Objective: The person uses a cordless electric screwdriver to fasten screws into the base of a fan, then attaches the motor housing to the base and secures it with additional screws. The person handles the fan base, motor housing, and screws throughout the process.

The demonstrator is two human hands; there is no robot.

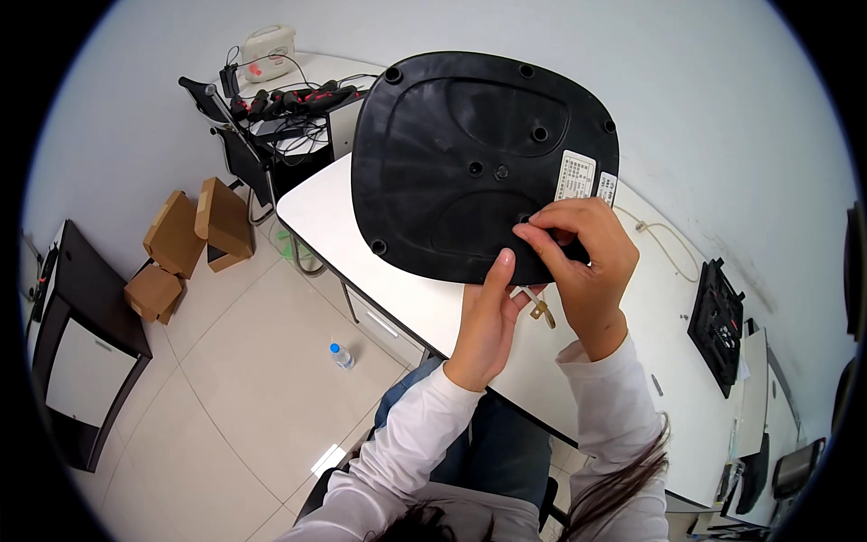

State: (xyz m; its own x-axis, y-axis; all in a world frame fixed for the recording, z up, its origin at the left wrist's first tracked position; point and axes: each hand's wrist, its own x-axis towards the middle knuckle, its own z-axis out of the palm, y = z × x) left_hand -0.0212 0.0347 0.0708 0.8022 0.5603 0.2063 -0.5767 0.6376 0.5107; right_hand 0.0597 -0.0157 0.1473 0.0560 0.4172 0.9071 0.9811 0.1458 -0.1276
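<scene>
Beside a pale wall (pixel 713 108), a white tabletop (pixel 316 208) was seen above a tiled floor (pixel 235 388). Over the tabletop, a black panel (pixel 415 181) was held up, its face with round holes (pixel 476 169) and white labels (pixel 575 176) turned to the viewer. Its lower edge was gripped by the left hand (pixel 488 330), thumb in front. The right hand's (pixel 591 262) thumb and forefinger were held close together near the panel's lower right; whether anything small was pinched could not be told. At right, a pale cord (pixel 642 226) and a black case (pixel 718 325) were laid out.
</scene>
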